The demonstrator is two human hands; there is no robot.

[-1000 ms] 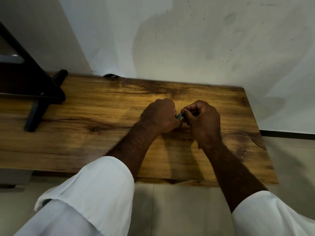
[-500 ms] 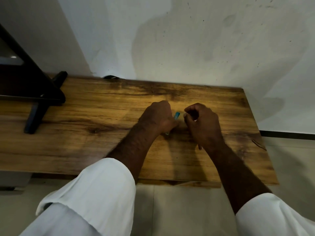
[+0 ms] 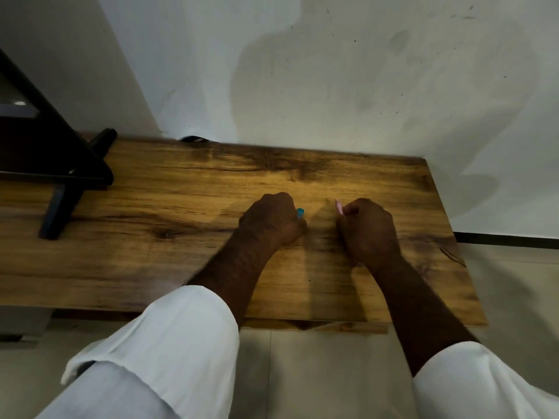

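On the wooden table (image 3: pixel 169 237), near its right half, the left hand (image 3: pixel 270 220) is curled round a small teal piece (image 3: pixel 300 212) that pokes out beside the knuckles. Just apart to the right, the right hand (image 3: pixel 367 229) pinches a thin pink piece (image 3: pixel 339 206) at its fingertips. A black stand (image 3: pixel 60 164) sits far left.

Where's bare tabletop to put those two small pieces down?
Bare wood lies between the left hand and the black stand, along the table front edge, and toward the wall behind both hands. The strip between the teal piece and the right hand with its pink piece is narrow.
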